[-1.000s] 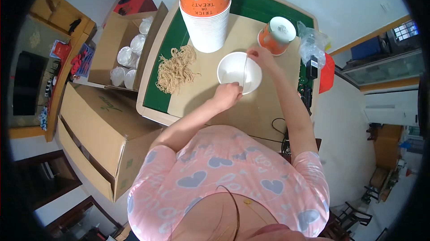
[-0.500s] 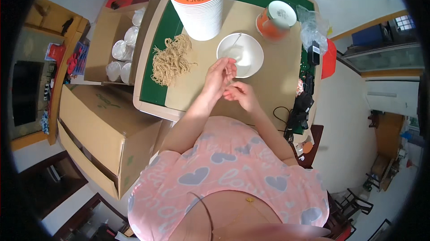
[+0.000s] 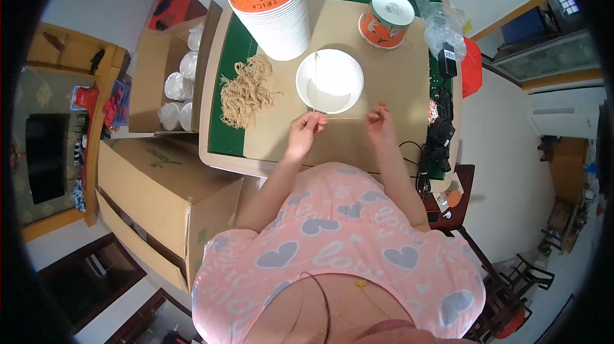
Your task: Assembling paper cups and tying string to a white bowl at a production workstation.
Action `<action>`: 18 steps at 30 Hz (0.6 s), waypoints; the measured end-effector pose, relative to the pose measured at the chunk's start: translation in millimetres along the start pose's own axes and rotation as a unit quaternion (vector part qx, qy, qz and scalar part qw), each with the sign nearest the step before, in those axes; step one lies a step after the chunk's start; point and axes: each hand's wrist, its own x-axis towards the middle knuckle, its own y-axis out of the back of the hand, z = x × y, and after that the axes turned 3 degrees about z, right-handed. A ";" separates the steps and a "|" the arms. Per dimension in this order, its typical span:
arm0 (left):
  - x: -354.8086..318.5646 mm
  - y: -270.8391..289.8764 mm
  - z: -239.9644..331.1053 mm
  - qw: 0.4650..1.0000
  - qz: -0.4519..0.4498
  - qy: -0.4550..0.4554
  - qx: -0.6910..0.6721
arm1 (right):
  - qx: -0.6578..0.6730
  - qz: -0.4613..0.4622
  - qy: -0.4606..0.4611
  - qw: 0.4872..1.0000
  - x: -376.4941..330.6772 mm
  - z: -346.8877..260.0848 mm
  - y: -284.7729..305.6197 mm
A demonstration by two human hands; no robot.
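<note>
Just below the white lid (image 3: 329, 81) on the tabletop (image 3: 390, 75), your left hand (image 3: 304, 129) and right hand (image 3: 382, 123) pinch a thin string (image 3: 345, 118) taut, fingers together; orange cup stack (image 3: 272, 5) behind.

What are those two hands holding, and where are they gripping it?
A thin pale string, stretched level between them just in front of the white bowl. The left hand pinches one end and the right hand pinches the other.
</note>
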 end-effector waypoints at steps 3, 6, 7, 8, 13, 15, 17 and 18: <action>-2.4 2.0 3.1 0.998 0.009 -0.004 0.064 | -0.094 -0.056 0.023 0.994 -13.9 -8.5 -12.6; -14.8 -12.8 24.7 0.961 0.107 -0.131 0.218 | -0.269 -0.055 0.067 0.959 -59.3 -13.2 -52.5; -17.3 -14.0 31.2 0.963 0.086 -0.132 0.218 | -0.348 -0.077 0.081 0.931 -71.0 -11.7 -60.7; -20.1 -15.2 36.8 0.965 0.068 -0.132 0.216 | -0.347 -0.077 0.080 0.931 -77.1 -9.8 -64.0; -28.8 -43.1 59.6 0.988 -0.090 -0.110 0.066 | -0.387 -0.175 0.133 0.896 -89.7 5.1 -63.4; -26.6 -41.6 49.6 0.988 -0.096 -0.104 0.067 | -0.392 -0.186 0.136 0.891 -92.8 14.0 -58.2; -26.2 -38.8 40.9 0.979 -0.081 -0.130 0.133 | -0.383 -0.209 0.131 0.890 -89.5 19.7 -45.9; -27.3 -39.3 37.2 0.977 -0.051 -0.132 0.159 | -0.381 -0.207 0.131 0.891 -89.2 19.6 -39.8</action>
